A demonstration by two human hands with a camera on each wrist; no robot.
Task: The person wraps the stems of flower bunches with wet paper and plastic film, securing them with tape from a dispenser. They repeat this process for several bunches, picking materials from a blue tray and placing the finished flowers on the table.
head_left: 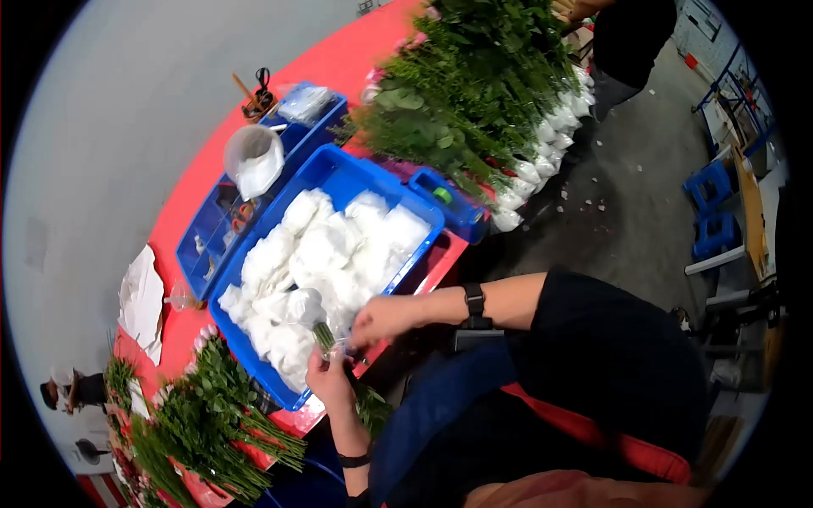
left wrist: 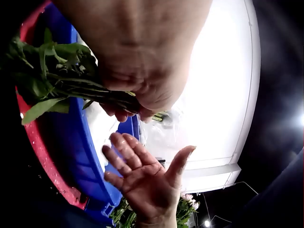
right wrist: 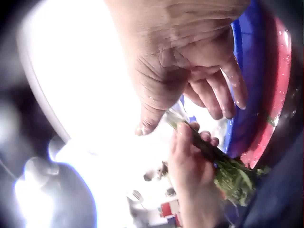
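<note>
My left hand (head_left: 333,385) grips a bunch of leafy green stems (head_left: 323,337) over the near edge of a blue tub (head_left: 326,165). In the left wrist view its fingers curl round the stems, with the leaves trailing behind. Clear plastic (right wrist: 176,113) shows about the cut ends, where a white, bag-like wrap (head_left: 303,305) sits. My right hand (head_left: 381,320) is just beside the stem ends; in both wrist views its fingers are spread and the palm holds nothing. Piled white wadding (head_left: 326,245) fills much of the tub.
Bunches with white-wrapped ends (head_left: 525,178) lie on the red table (head_left: 296,63) at the far right. More bunches (head_left: 212,406) lie at left. Behind the tub stands a blue divided tray (head_left: 196,254) holding a clear plastic cup (head_left: 254,157). Another person (head_left: 631,42) stands at upper right.
</note>
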